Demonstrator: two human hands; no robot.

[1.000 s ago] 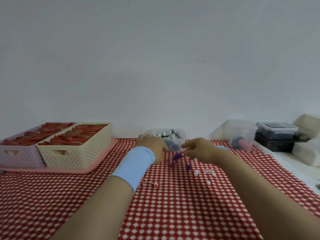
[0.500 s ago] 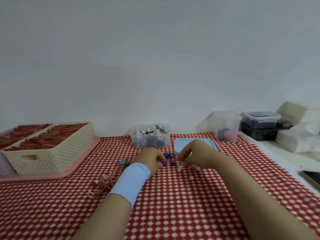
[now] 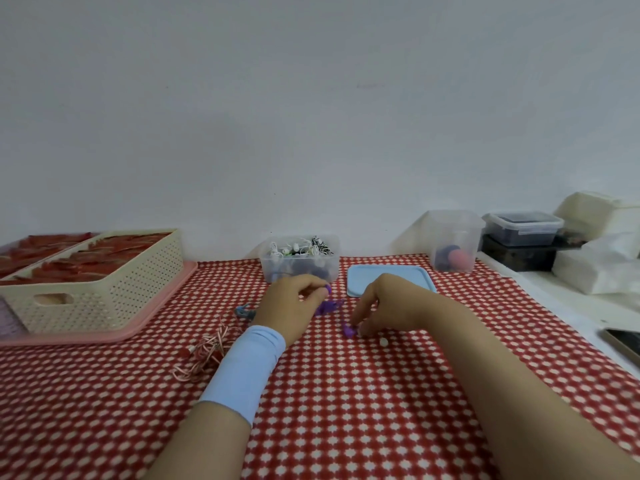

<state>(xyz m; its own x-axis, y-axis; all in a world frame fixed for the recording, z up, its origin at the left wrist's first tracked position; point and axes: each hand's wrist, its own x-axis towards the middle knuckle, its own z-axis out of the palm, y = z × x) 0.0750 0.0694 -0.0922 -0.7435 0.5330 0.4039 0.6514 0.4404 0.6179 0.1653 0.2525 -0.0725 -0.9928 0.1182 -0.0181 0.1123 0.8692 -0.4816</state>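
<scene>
A pair of purple earphones (image 3: 328,306) lies on the red-and-white checked tablecloth (image 3: 346,393). My left hand (image 3: 294,306), with a light blue wristband, pinches one purple earbud near its fingertips. My right hand (image 3: 388,306) reaches down with curled fingers and pinches the other purple earbud (image 3: 349,330) on the cloth. A small white ear tip (image 3: 383,341) lies just right of that hand. The thin cord between the earbuds is partly hidden by my hands.
A clear tub of tangled earphones (image 3: 299,259) stands behind my hands, its blue lid (image 3: 389,280) beside it. Pink-white earphones (image 3: 204,351) and a small blue-grey item (image 3: 245,311) lie left. Cream basket (image 3: 93,282) on pink tray far left; clear containers (image 3: 453,240) and a phone (image 3: 623,341) right.
The view has swung right and down. My hands have drawn back from the tub and lowered to the cloth, and the right hand now pinches a purple earbud.
</scene>
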